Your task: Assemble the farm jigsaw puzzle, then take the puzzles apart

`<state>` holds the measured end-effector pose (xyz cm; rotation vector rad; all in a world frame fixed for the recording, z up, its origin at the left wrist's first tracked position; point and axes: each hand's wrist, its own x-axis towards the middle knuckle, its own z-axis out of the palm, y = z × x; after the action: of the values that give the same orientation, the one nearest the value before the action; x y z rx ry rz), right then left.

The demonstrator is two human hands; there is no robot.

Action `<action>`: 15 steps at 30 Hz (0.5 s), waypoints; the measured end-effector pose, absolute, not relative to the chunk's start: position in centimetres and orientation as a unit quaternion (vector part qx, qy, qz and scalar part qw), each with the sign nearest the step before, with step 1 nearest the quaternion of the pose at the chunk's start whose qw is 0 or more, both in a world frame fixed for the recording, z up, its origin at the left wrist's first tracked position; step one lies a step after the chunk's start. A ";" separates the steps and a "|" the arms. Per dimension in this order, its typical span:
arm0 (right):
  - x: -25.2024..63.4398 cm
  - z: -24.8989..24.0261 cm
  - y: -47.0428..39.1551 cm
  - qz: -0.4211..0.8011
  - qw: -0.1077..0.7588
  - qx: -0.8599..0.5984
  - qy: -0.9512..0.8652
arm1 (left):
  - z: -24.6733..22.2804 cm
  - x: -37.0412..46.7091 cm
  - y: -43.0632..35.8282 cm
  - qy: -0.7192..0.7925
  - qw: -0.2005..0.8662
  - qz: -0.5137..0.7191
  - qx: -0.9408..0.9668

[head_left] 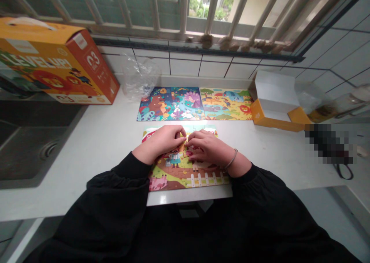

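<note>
A farm-scene jigsaw puzzle (182,174) lies flat on the white counter in front of me, with a white fence, a pink pig and a figure in a blue dress. My left hand (166,139) rests over its upper left part, fingers curled and fingertips near the puzzle's upper middle; what they hold, if anything, is too small to tell. My right hand (206,149) is over the upper right part, fingers bent and apart, its fingertips touching the puzzle near its middle. Both hands cover parts of the picture.
Behind lie a dark blue animal puzzle (173,105) and a yellow animal puzzle (227,104). An orange carton (58,66) stands at the left beside a sink (29,155), near clear plastic wrap (138,78). An open yellow box (277,105) and a blurred dark object (329,143) are at the right.
</note>
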<state>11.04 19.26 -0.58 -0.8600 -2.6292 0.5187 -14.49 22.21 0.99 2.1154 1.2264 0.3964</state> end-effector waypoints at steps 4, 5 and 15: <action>11.1 -0.6 19.2 0.184 0.163 -0.304 -0.920 | 1.1 -14.4 22.2 0.470 0.326 0.149 0.807; 11.1 -0.6 19.2 0.187 0.163 -0.305 -0.919 | 1.0 -14.5 22.2 0.471 0.326 0.149 0.806; 11.4 -0.9 19.3 0.218 0.178 -0.303 -0.911 | 0.6 -14.6 22.3 0.467 0.321 0.153 0.810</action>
<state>11.39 19.34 -0.87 -0.8573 -2.5762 0.6164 -14.62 22.27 0.63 2.1262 1.2257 0.4030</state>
